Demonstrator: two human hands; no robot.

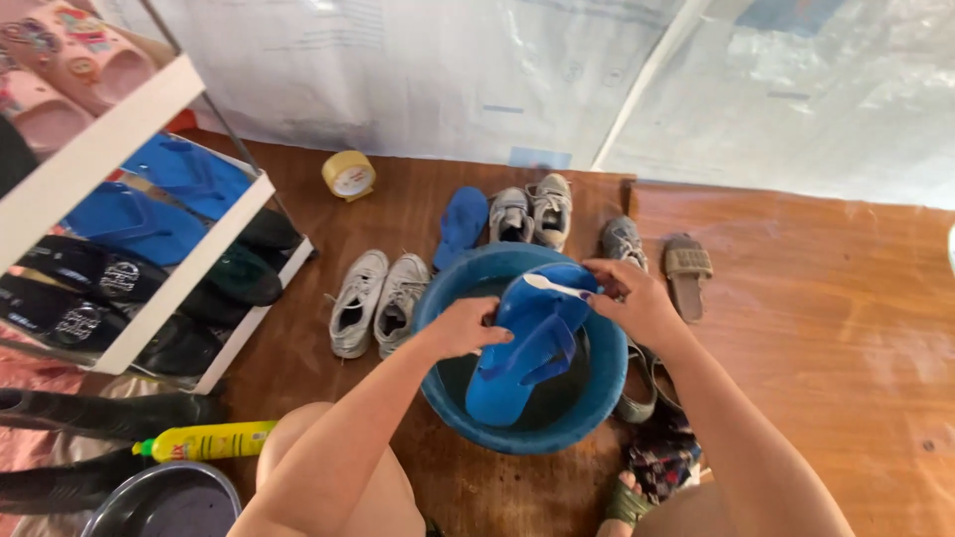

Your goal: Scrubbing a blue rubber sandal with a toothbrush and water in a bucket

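Blues in the basin, whites and greys on the brown floor

You have a bright blue flip-flop (527,348) over a teal-blue basin (597,398), with a white toothbrush (557,287) laid across it; a second blue flip-flop (461,225) lies on your reddish-brown wooden floor (826,328). Beside the basin you see a pair of off-white sneakers (378,300), a grey-and-white pair (532,211) and a tan sandal (686,270). Your rack (149,298) is white, holding pink clogs (70,70), blue flip-flops (159,194) and black sandals (90,283) with white patterning. The bottle (204,441) is yellow with a green cap, the tape roll (349,175) pale yellow, and the cloth (662,459) dark with a multicoloured check.
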